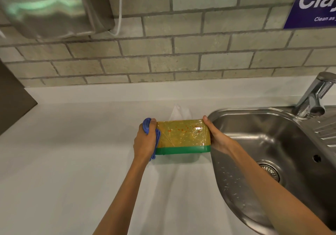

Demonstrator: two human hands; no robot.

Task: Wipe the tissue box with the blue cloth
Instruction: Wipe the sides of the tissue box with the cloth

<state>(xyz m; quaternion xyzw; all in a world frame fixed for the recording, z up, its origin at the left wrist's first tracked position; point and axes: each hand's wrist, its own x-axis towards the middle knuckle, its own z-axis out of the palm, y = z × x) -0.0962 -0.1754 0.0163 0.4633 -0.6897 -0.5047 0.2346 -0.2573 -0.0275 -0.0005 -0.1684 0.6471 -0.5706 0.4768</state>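
The tissue box (182, 136) is yellow with a green band along its near edge, wrapped in shiny plastic, with small red spots on the side facing me. It is tilted up on the white counter (72, 153), and a white tissue (179, 112) sticks out behind it. My left hand (144, 140) presses the bunched blue cloth (149, 129) against the box's left end. My right hand (216, 136) grips the box's right end, thumb on top.
A steel sink (263, 143) lies right beside the box, its tap (316, 94) at the back right. A brick wall (163, 52) rises behind the counter, with a metal dispenser (51, 7) upper left and a blue sign (314, 3) upper right.
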